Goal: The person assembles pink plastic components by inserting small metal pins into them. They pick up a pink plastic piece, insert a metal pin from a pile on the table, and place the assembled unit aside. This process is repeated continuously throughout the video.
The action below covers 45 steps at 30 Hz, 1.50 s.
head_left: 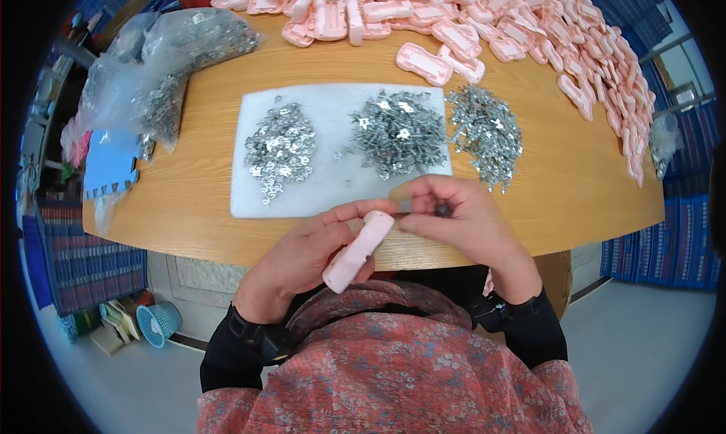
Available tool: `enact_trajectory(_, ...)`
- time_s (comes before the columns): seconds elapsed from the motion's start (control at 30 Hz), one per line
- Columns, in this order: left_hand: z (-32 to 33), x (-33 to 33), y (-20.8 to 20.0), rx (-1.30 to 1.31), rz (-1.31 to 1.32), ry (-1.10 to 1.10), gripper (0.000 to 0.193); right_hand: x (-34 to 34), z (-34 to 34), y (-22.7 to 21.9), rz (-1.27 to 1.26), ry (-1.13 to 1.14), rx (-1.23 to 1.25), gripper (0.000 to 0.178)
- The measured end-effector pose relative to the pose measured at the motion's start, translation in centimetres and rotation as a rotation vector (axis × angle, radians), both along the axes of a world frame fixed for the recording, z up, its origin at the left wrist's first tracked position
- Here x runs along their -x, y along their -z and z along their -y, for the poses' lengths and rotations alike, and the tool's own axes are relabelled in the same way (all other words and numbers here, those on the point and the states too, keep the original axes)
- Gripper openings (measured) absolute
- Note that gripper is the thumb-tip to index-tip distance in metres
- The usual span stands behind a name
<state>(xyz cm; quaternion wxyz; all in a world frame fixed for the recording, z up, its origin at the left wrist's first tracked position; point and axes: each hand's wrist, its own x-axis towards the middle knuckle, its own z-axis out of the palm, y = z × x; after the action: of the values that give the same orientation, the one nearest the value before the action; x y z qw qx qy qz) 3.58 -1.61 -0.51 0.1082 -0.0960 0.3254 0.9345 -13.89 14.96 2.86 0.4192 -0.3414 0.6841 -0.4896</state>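
Observation:
My left hand (291, 256) is closed round a pink plastic casing (354, 258), held tilted above the table's near edge with its narrow side facing up. Beside its upper end, my right hand (476, 222) is closed, thumb and index finger pinched close to the left fingertips. Something small and dark shows among the right hand's curled fingers, too small to name. Just beyond my hands lies a white foam sheet (325, 199) bearing two heaps of small silvery metal pieces, a left heap (280, 150) and a right heap (397, 135). A third metal heap (488, 135) lies right of the sheet.
Many pink casings (454, 37) are piled across the far and right side of the wooden table (204, 184). Plastic bags of metal pieces (162, 94) stand at the far left, by a blue foam mat (110, 165). A blue basket (159, 324) stands on the floor.

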Motion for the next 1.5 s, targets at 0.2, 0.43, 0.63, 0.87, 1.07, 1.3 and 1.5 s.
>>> enact_trajectory(0.2, 0.5, -3.4, -0.2, -0.072, 0.14, -0.342, 0.05, 0.0, 3.5, -0.6, -0.575, -0.094, 0.03, 0.018)
enact_trajectory(0.43, 1.6, -7.2, 1.2, -0.132, 0.1, -0.489, 0.048, -3.4, 10.4, 1.3, -0.896, -0.23, 0.094, 0.014)
enact_trajectory(0.63, 2.3, -7.6, -0.4, -0.212, 0.098, -0.462, 0.045, -3.7, 11.9, 1.8, -0.987, -0.263, -0.039, 0.012)
enact_trajectory(0.87, 2.6, -6.3, 0.1, -0.029, 0.094, -0.627, 0.046, -3.6, 10.7, -1.0, -0.886, -0.35, 0.061, 0.014)
enact_trajectory(1.07, 1.5, -3.5, 0.9, 0.221, 0.044, -0.668, 0.047, -4.1, 8.5, -2.5, -0.637, -0.306, 0.027, 0.016)
enact_trajectory(1.3, 0.6, -2.2, 0.7, 0.455, 0.04, -0.667, 0.051, -3.4, 7.2, -2.7, -0.703, -0.24, -0.031, 0.016)
enact_trajectory(1.5, 0.3, -1.2, 0.6, 0.47, 0.044, -0.566, 0.043, -3.7, 6.5, -3.3, -0.9, -0.303, 0.085, 0.015)
